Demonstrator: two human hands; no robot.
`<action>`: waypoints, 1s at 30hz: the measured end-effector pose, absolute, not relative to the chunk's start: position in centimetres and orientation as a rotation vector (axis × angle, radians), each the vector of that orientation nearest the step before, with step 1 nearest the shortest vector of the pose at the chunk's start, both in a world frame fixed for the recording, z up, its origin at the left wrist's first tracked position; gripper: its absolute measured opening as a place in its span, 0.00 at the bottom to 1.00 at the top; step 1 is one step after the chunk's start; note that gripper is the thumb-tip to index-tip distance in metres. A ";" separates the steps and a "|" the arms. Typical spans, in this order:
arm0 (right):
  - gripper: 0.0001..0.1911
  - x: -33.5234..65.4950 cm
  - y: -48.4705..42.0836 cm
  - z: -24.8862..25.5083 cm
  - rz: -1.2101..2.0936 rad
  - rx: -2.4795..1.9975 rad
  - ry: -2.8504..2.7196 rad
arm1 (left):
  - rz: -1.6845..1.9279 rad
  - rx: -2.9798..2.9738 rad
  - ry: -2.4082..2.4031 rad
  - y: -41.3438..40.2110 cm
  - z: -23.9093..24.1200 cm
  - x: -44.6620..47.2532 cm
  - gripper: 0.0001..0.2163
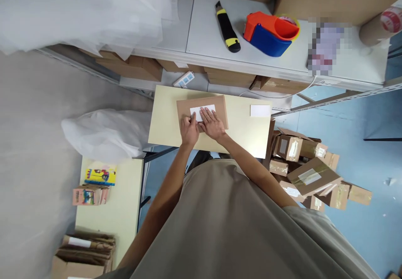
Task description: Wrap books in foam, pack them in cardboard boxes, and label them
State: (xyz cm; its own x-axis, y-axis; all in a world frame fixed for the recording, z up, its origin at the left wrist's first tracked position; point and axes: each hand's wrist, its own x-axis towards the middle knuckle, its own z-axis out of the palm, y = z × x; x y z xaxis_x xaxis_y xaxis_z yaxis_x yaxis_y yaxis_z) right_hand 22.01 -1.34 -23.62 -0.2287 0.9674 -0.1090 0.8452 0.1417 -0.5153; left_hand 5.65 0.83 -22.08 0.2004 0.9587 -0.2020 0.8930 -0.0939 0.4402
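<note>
A flat brown cardboard box [185,108] lies on the small cream table in front of me, with a white label [195,110] on its top face. My right hand [212,124] is laid flat over the label, fingers stretched out and holding nothing. At the box's near left part, my left hand [189,130] has its fingers curled against the cardboard and its thumb pressed on the label's left side. Both hands partly cover the label. To the right on the cream table [241,138] is a stack or sheet of blank white labels [260,110].
On the shelf [201,32] ahead lie a box cutter [228,27], an orange and blue tape dispenser [270,34] and a blurred item. Packed boxes [314,176] are heaped at right. White plastic wrap [106,132], books [100,175] and folded cartons [84,249] are at left.
</note>
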 end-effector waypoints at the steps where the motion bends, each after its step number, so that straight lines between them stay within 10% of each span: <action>1: 0.37 22.3 -1.3 -23.7 0.705 -1.791 -2.147 | 0.191 1.998 1.732 0.6 -22.1 5.8 0.26; 30: 0.41 28.6 -6.2 -25.9 0.902 -2.002 -1.375 | 0.252 1.676 2.009 -1.8 -21.9 -0.3 0.26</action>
State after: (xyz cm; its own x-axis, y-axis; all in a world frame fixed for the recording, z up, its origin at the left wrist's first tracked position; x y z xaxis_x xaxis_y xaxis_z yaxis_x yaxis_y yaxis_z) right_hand 28.57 -6.20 -25.86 0.2540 0.9417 -0.2205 0.5775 -0.3305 -0.7465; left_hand -0.31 -1.78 -21.86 -0.1108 0.9590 -0.2608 0.8648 0.2223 0.4503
